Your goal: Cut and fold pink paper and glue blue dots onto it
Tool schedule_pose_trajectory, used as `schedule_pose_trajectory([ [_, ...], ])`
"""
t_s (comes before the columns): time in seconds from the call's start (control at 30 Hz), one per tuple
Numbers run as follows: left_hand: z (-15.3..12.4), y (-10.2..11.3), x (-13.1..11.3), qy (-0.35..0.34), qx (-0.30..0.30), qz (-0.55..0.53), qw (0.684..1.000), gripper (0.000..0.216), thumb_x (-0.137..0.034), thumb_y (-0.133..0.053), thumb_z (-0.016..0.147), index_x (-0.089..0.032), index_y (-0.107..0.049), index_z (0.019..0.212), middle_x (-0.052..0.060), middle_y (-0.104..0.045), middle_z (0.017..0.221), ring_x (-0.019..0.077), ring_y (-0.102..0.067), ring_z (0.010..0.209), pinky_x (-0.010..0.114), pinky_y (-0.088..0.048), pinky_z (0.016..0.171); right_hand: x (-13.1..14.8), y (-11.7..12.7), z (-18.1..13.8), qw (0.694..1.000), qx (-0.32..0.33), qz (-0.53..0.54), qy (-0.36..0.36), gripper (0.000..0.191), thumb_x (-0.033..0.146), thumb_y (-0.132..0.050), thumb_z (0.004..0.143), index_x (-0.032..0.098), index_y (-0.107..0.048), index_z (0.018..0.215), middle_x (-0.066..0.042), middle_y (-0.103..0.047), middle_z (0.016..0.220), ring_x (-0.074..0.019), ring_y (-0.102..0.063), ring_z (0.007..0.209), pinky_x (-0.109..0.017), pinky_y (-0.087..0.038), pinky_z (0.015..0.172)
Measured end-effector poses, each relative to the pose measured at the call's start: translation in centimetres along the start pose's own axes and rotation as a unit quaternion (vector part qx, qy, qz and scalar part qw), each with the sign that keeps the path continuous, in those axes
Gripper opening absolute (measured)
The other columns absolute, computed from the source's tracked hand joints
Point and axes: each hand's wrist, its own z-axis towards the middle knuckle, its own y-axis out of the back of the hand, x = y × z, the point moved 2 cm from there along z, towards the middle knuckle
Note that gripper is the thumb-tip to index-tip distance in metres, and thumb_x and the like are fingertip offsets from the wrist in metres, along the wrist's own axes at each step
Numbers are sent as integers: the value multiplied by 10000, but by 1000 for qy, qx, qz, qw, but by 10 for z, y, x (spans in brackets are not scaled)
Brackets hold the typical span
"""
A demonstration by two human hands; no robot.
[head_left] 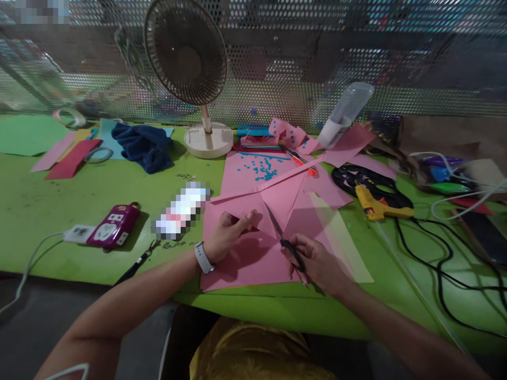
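Observation:
My right hand (317, 261) is closed around the dark handles of a pair of scissors (290, 248), whose blades point up and to the left. The blades lie against a pink sheet of paper (280, 208) that is raised and partly cut, with a narrow strip (293, 177) along its far side. My left hand (229, 235), with a watch on the wrist, pinches the near left part of this sheet, thumb on top; some of its fingers are hidden. Beneath both hands lies another pink sheet (237, 269) on the green table (158, 269).
Small blue paper pieces (265, 170) and an orange cutter (307, 163) lie beyond. A fan (208, 140) and dark blue cloth (142, 148) stand behind. To the left are a phone (182, 210) and purple power bank (114, 226); a yellow glue gun (380, 206) with cords lies right.

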Motion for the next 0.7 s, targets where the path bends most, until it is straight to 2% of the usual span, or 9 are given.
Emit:
schedule_pose_trajectory([
  [0.43, 0, 0, 2, 10, -16, -3, 1000, 465, -570, -709, 725, -149, -651, 536, 9, -565, 499, 94, -488, 492, 216, -357, 452, -6, 2, 2, 1000, 17, 16, 11, 374, 516, -655, 811, 212, -436, 805, 62, -607, 581, -34, -408, 337, -151, -303, 324],
  [0.7, -2, -2, -2, 6, 9, 9, 1000, 519, -585, -672, 754, -135, -601, 506, -19, -496, 460, 68, -415, 457, 208, -349, 450, -9, 3, 2, 1000, 15, 12, 5, 369, 521, -648, 817, 216, -441, 823, 65, -613, 594, -36, -422, 341, -150, -306, 321],
])
